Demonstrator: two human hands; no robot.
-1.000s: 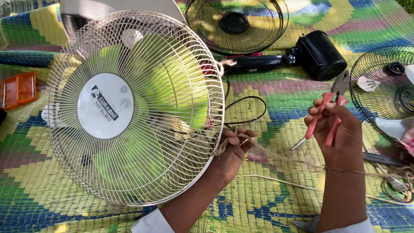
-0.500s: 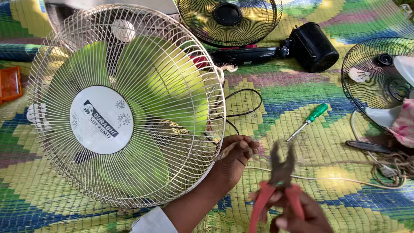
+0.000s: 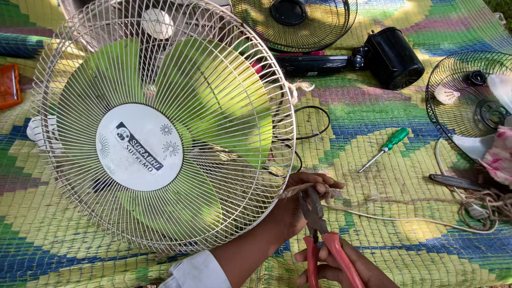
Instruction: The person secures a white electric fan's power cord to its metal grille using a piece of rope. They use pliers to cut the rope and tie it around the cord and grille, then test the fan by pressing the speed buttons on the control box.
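A white wire-grille fan (image 3: pixel 160 125) with green blades lies face up on a woven mat. My left hand (image 3: pixel 298 205) pinches a frayed jute string (image 3: pixel 298 188) at the grille's lower right rim. My right hand (image 3: pixel 341 266) grips red-handled pliers (image 3: pixel 317 224), whose jaws point up at the string beside my left fingers. The string trails right across the mat toward a tangle of cord (image 3: pixel 488 205).
A green-handled screwdriver (image 3: pixel 386 148) lies right of the fan. A black fan grille (image 3: pixel 293 18) and black motor (image 3: pixel 392 56) sit at the back. Another black grille (image 3: pixel 469 93) with parts is at far right. A white cable (image 3: pixel 405 218) crosses the mat. An orange object (image 3: pixel 9 85) lies left.
My right hand brought the pliers from the upper right down to the string by my left hand. The jaws now sit at the string. The screwdriver came into view.
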